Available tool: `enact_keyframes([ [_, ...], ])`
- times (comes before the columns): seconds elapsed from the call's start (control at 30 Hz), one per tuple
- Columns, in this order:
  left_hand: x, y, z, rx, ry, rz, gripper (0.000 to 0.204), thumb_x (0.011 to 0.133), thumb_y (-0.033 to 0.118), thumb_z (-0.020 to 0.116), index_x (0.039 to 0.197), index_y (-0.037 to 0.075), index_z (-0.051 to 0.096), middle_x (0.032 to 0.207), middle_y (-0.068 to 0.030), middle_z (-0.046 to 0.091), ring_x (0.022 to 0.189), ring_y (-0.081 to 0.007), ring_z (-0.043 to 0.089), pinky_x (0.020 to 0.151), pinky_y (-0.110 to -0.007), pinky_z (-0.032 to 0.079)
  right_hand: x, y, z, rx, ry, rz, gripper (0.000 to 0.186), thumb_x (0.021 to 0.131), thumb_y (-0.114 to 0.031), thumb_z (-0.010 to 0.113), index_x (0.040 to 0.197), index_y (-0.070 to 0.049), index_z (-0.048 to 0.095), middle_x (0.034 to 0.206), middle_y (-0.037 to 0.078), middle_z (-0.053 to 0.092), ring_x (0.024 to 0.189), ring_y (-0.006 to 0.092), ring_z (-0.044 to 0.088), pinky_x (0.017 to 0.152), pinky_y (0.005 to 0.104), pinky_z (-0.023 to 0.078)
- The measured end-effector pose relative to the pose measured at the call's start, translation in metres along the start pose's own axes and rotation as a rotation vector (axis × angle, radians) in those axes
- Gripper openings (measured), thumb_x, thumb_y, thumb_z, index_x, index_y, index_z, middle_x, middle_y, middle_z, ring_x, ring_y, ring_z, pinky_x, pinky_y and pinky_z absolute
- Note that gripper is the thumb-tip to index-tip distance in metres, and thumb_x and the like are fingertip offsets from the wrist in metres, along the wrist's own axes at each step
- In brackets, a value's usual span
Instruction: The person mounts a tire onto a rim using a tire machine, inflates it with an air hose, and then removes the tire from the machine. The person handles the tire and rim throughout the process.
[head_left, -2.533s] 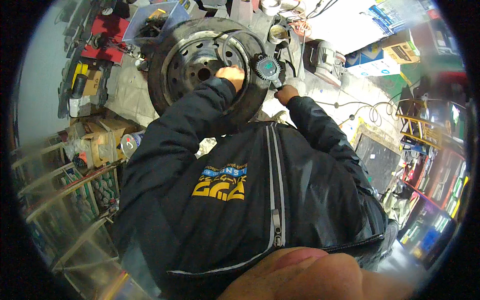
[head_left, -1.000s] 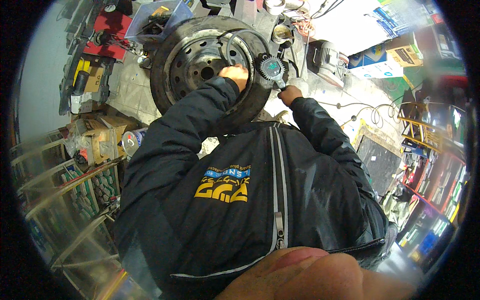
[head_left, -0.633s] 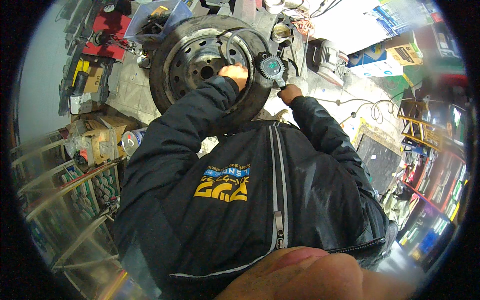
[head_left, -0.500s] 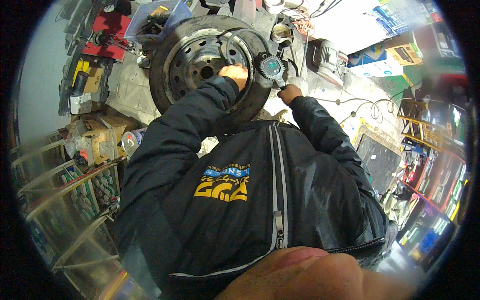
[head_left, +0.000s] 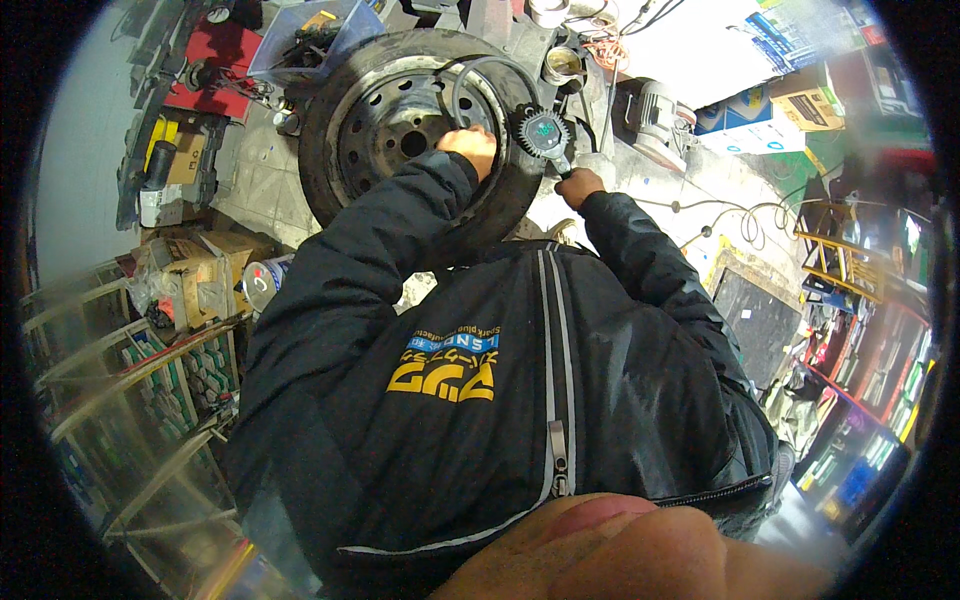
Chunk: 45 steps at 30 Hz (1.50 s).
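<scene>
A black tyre point(head_left: 322, 165) on a worn steel wheel rim point(head_left: 385, 130) lies flat on the floor in front of me. Over its right side my left hand point(head_left: 474, 150) is closed at the rim, where a dark hose point(head_left: 478, 62) loops down to it; what the fingers grip is covered by the hand. My right hand point(head_left: 579, 186), just right of the tyre, is wrapped round the handle of a digital tyre inflator gauge point(head_left: 543, 133). The gauge's round head has a ribbed dark edge and a lit green display. Its hose arcs back over the wheel.
A clear plastic bin point(head_left: 315, 45) of tools stands behind the tyre at left. To the right sit a grey bench grinder point(head_left: 655, 125) and cardboard boxes point(head_left: 805, 98). An open tin point(head_left: 563, 66) is beyond the gauge. Cables point(head_left: 745, 215) trail over the floor at right.
The digits on the gauge's display look different. Both hands, the hose and the tyre keep the same places.
</scene>
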<state>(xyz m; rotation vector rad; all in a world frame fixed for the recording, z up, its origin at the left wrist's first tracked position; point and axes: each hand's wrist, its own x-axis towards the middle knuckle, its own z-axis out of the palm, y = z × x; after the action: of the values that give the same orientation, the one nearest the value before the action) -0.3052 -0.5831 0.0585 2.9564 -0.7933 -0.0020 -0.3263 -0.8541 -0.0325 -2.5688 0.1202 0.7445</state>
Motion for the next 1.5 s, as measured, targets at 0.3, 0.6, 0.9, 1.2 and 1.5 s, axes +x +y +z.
enact_keyframes([
  [0.3,-0.001,-0.001,0.004,0.03,0.033,0.01,0.017,0.082,0.015,0.06,0.088,0.003,0.07,0.088,-0.0168,0.07,0.07,-0.0316,0.072,0.059,-0.043,0.058,-0.001,-0.003,-0.004,0.0,-0.027,0.012,0.04,0.076,-0.034,0.069,0.094,0.002,0.074,0.096,0.026,0.072,0.094,0.0397,0.07,0.084,0.044,0.055],
  [0.6,0.001,0.0,0.004,0.042,0.026,0.005,0.016,0.081,0.015,0.06,0.085,0.005,0.072,0.087,-0.0158,0.072,0.07,-0.03,0.072,0.059,-0.042,0.058,0.001,-0.002,-0.003,-0.006,-0.041,-0.002,0.046,0.077,-0.038,0.071,0.096,0.004,0.073,0.104,0.027,0.07,0.101,0.0414,0.067,0.091,0.0454,0.053],
  [0.9,0.001,0.004,-0.003,0.093,-0.006,0.0,0.017,0.081,0.016,0.06,0.087,0.005,0.072,0.086,-0.0149,0.072,0.07,-0.029,0.073,0.059,-0.041,0.058,0.007,0.006,0.006,-0.018,-0.012,-0.012,0.039,0.075,-0.034,0.071,0.095,0.0,0.073,0.096,0.025,0.072,0.093,0.0399,0.07,0.083,0.0447,0.055],
  [1.2,0.0,0.002,0.002,0.065,-0.005,-0.012,0.017,0.082,0.015,0.06,0.09,0.003,0.07,0.091,-0.0162,0.07,0.071,-0.0303,0.072,0.06,-0.042,0.059,0.001,0.0,-0.001,-0.015,-0.022,-0.01,0.041,0.075,-0.036,0.071,0.093,0.0,0.074,0.096,0.025,0.072,0.092,0.0406,0.069,0.084,0.0454,0.055],
  [1.5,0.001,0.001,0.0,0.043,-0.045,-0.012,0.018,0.082,0.014,0.061,0.092,0.003,0.07,0.092,-0.0169,0.07,0.073,-0.0312,0.072,0.062,-0.043,0.059,0.0,-0.002,-0.004,-0.017,-0.045,-0.006,0.044,0.077,-0.036,0.069,0.098,0.002,0.073,0.102,0.027,0.07,0.099,0.0412,0.068,0.088,0.0462,0.054],
])
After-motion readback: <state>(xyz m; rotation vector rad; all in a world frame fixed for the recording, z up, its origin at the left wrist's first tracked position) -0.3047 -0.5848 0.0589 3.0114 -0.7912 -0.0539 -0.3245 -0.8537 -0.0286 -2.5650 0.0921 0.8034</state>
